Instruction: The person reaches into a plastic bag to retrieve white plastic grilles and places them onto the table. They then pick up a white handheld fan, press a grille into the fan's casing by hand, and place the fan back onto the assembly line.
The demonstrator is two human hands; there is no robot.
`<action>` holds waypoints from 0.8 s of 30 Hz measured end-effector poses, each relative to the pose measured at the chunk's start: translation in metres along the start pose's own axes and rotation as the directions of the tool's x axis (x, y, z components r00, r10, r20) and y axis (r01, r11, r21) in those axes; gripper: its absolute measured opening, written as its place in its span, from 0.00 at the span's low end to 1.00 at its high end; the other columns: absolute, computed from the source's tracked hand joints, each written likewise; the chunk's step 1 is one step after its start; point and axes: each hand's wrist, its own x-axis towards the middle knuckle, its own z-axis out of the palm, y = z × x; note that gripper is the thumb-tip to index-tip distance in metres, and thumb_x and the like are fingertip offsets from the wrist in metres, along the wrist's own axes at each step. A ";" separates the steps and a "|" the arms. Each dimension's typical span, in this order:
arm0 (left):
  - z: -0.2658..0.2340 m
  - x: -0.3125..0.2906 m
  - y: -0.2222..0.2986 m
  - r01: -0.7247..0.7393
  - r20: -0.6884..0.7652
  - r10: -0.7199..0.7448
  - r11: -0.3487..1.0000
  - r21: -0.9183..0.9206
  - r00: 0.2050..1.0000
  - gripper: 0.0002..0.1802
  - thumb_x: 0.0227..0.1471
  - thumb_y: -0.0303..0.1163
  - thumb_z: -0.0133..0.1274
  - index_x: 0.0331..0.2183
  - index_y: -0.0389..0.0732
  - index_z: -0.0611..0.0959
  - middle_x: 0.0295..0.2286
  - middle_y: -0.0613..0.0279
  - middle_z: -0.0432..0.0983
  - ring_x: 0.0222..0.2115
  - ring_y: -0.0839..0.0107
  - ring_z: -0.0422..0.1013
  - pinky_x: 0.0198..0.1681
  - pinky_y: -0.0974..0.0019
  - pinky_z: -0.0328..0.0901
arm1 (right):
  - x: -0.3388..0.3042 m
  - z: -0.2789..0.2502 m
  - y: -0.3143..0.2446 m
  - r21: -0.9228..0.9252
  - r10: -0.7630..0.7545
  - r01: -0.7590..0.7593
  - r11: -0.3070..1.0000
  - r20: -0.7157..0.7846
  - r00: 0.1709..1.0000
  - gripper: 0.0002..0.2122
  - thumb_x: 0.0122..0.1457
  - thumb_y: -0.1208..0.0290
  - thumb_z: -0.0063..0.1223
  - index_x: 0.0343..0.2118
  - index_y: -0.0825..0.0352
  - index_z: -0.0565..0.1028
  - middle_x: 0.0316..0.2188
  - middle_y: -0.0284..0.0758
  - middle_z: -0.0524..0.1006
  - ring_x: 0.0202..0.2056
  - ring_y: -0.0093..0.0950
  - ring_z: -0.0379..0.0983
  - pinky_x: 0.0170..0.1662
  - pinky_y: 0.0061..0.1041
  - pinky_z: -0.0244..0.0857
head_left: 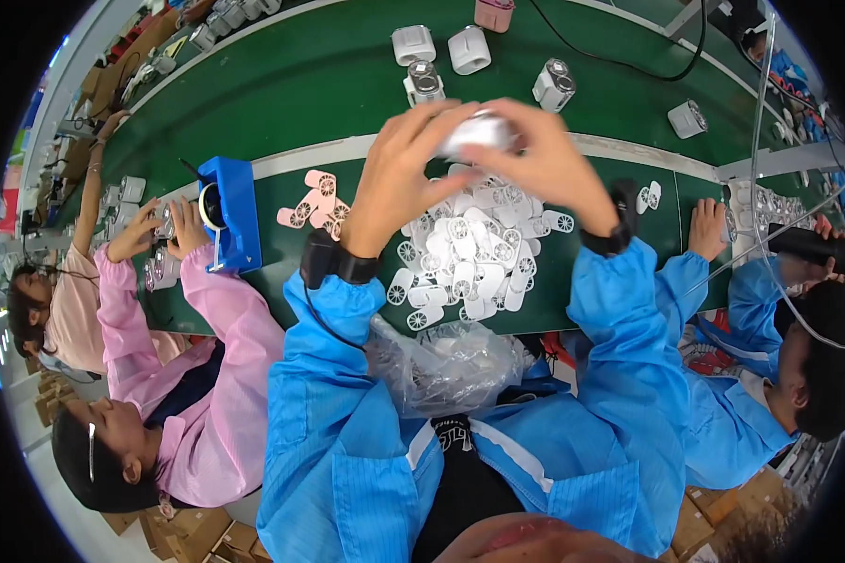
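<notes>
Above a heap of flat white pieces with spoked round ends (479,246), both my hands are raised and curled round a white plastic unit (483,134). Motion blurs the unit, so its details cannot be made out. My left hand (406,174) grips it from the left, fingers over the far side. From the right, my right hand (549,159) holds it, thumb and fingers bent about it. Just beyond my hands stands a similar white unit with a grey round top (424,83).
More white units (554,84) and a pink one (494,14) sit on the green belt (300,84). Pink flat pieces (317,199) and a blue tape dispenser (230,216) are to the left. A clear plastic bag (446,366) lies at my lap. Co-workers sit on both sides.
</notes>
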 end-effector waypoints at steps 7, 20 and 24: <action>-0.022 -0.106 -0.031 0.610 -0.036 -0.760 0.548 -0.572 0.648 0.30 0.52 0.37 0.72 0.52 0.38 0.79 0.49 0.52 0.76 0.42 0.63 0.80 0.41 0.63 0.76 | 0.041 0.070 0.062 -0.351 -0.231 0.280 0.894 0.175 0.957 0.15 0.60 0.69 0.66 0.47 0.68 0.78 0.40 0.35 0.78 0.40 0.30 0.77 0.40 0.31 0.72; -0.002 -0.063 -0.024 0.517 0.201 -0.734 0.233 -0.824 0.649 0.24 0.67 0.30 0.56 0.60 0.37 0.70 0.47 0.55 0.76 0.45 0.70 0.76 0.43 0.65 0.75 | 0.036 0.067 0.104 -0.368 -0.171 0.219 0.904 0.159 0.972 0.10 0.58 0.71 0.66 0.39 0.67 0.77 0.40 0.38 0.77 0.44 0.40 0.77 0.44 0.38 0.71; 0.032 -0.065 -0.057 0.453 0.025 -0.732 0.394 -0.800 0.681 0.24 0.65 0.29 0.57 0.59 0.37 0.72 0.49 0.54 0.76 0.47 0.70 0.75 0.47 0.66 0.73 | 0.044 0.057 0.103 -0.327 -0.135 0.196 0.925 0.198 0.971 0.09 0.58 0.73 0.65 0.40 0.69 0.80 0.35 0.39 0.81 0.38 0.41 0.78 0.41 0.37 0.72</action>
